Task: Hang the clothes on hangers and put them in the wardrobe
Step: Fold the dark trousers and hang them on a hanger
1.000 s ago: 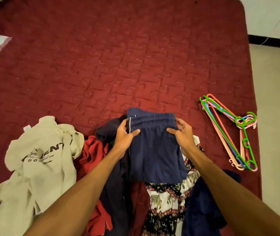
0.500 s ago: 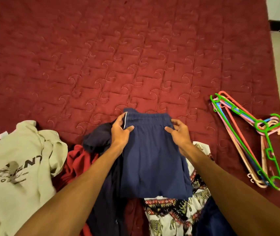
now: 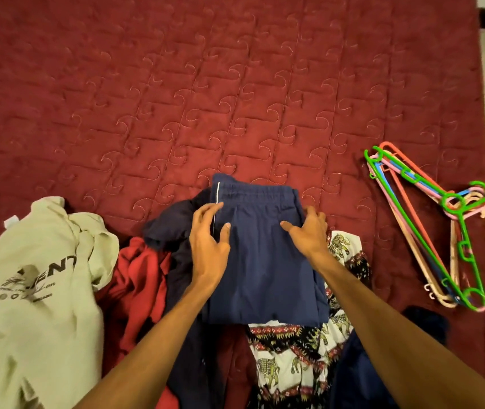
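Over the navy shorts (image 3: 265, 267) we have left hand (image 3: 208, 243) and right hand (image 3: 309, 231), fingers spread wide, gripping nothing. Hangers (image 3: 430, 228) lie right of the shorts.

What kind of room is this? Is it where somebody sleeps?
Most likely a bedroom. A dark red quilted bedspread covers a wide bed, navy shorts and a cream printed top lie on it, and coloured plastic hangers sit near its edge.
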